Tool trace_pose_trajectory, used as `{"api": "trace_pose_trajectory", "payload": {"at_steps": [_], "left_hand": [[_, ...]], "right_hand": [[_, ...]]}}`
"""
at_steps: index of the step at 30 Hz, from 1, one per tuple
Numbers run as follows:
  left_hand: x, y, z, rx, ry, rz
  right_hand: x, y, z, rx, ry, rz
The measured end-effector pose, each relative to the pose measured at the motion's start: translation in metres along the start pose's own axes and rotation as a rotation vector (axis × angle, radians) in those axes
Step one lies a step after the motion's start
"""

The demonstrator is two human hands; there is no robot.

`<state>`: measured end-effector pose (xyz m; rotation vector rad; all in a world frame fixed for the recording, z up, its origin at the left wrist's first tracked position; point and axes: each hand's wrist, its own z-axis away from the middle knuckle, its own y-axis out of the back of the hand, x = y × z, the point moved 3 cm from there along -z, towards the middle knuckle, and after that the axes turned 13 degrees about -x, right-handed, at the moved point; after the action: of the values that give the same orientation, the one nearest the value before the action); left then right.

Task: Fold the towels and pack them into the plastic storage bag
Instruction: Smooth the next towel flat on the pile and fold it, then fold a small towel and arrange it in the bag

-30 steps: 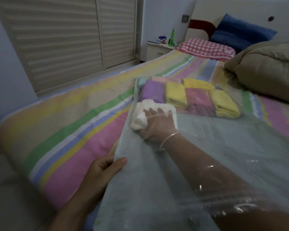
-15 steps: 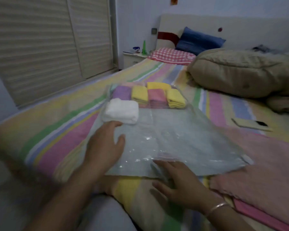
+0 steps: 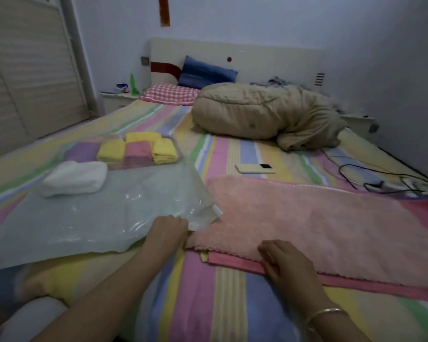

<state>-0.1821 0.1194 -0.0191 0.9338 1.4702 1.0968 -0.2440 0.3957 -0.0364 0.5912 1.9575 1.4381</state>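
Note:
A clear plastic storage bag (image 3: 104, 218) lies flat on the striped bed, left of centre. Inside it, at the far end, sit several folded towels in yellow, pink and purple (image 3: 136, 150), with a folded white towel (image 3: 74, 177) nearer to me. A pale pink fluffy towel (image 3: 319, 223) lies spread out to the right of the bag, over a darker pink towel (image 3: 235, 261). My left hand (image 3: 167, 233) pinches the pink towel's near left corner, beside the bag's mouth. My right hand (image 3: 286, 262) grips the towel's near edge with curled fingers.
A phone (image 3: 255, 168) lies beyond the pink towel. Black cables and a charger (image 3: 381, 183) trail at the right. A bundled tan duvet (image 3: 265, 114) and pillows fill the head of the bed. A nightstand (image 3: 116, 99) and louvred wardrobe doors (image 3: 27, 77) stand at the left.
My right hand came out of the bag, leaving the white towel inside. Both hands then moved right from the bag onto the pale pink towel's near edge, and my view swung right.

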Motion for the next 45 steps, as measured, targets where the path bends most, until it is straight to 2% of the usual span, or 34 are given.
{"api": "trace_pose_trajectory", "payload": {"at_steps": [2,6,8,9,11,13,15,19,21,25,30,33,36,38,40,41,42,44,45], "left_hand": [[-0.002,0.016,0.012,-0.088,0.009,-0.030],[-0.017,0.024,0.037,-0.419,0.174,-0.138],[-0.013,0.028,0.044,-0.440,0.191,-0.097],[-0.006,0.030,0.044,-0.405,0.194,-0.054],[0.020,0.045,0.038,-0.109,0.140,0.039],[0.058,0.057,0.030,0.164,-0.026,0.166],[0.101,0.065,0.022,0.288,-0.214,0.310],[0.169,0.062,0.002,0.307,-0.377,0.410],[0.189,0.055,-0.008,0.274,-0.402,0.433],[0.206,0.046,-0.019,0.316,-0.408,0.416],[0.203,0.045,-0.025,0.350,-0.405,0.473],[0.201,0.041,-0.025,0.361,-0.422,0.498],[0.200,0.036,-0.022,0.340,-0.440,0.524],[0.198,0.032,-0.024,0.295,-0.444,0.549],[0.193,0.035,-0.025,0.232,-0.396,0.643],[0.188,0.036,-0.028,0.187,-0.340,0.784],[0.182,0.038,-0.030,0.121,-0.261,1.033],[0.164,0.035,-0.038,0.004,-0.032,1.567],[0.154,0.033,-0.042,-0.017,0.090,1.711]], "right_hand": [[0.000,0.001,-0.002,0.035,-0.003,0.036],[-0.001,0.006,-0.006,0.111,-0.035,0.075],[0.000,0.007,-0.006,0.141,-0.055,0.073],[0.001,0.005,-0.005,0.148,-0.047,0.073],[0.000,0.001,-0.002,0.140,-0.034,0.093],[0.003,0.001,0.003,0.160,-0.032,0.144],[0.012,0.009,0.012,0.204,-0.056,0.205],[0.059,0.039,0.044,0.243,-0.270,0.329],[0.091,0.055,0.064,0.230,-0.434,0.338],[0.148,0.077,0.095,0.216,-0.746,0.250],[0.183,0.085,0.100,0.170,-0.844,0.206],[0.181,0.087,0.093,0.216,-0.789,0.286],[0.168,0.091,0.081,0.402,-0.689,0.293],[0.153,0.095,0.066,0.515,-0.537,0.314],[0.129,0.095,0.043,0.532,-0.274,0.310],[0.113,0.091,0.030,0.498,-0.123,0.277],[0.095,0.084,0.020,0.432,0.020,0.243],[0.061,0.062,0.009,0.231,0.247,0.194],[0.046,0.051,0.009,0.127,0.313,0.151]]}}
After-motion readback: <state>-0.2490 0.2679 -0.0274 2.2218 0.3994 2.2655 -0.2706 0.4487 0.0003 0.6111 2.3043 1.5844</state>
